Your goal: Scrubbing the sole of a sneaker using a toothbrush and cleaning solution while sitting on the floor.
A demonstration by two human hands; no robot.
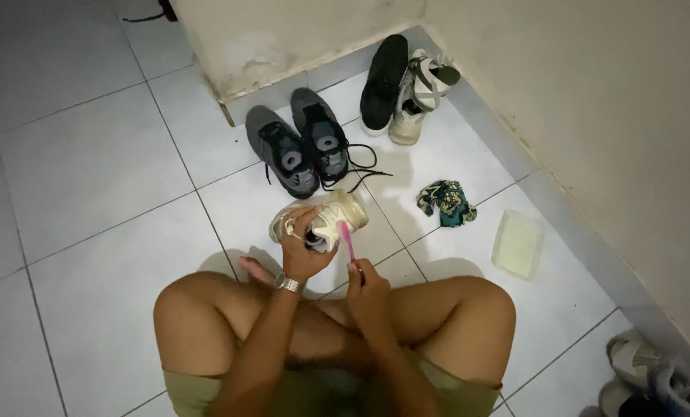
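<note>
On the tiled floor [90, 170], between the person's crossed legs and 2 grey shoes [302, 147], the left hand [302, 251] grips a cream shoe [326, 218] from inside its opening, holding it just above the tiles. The right hand [367, 289] pinches a pink brush [346, 238], bristles touching the shoe's side. A hard stroke could twist the shoe off that hand, or flick dirt onto the grey pair nearby. To the right sits a pale tub [517, 244]; its contents cannot be told. A patterned cloth [447, 202] lies near it.
</note>
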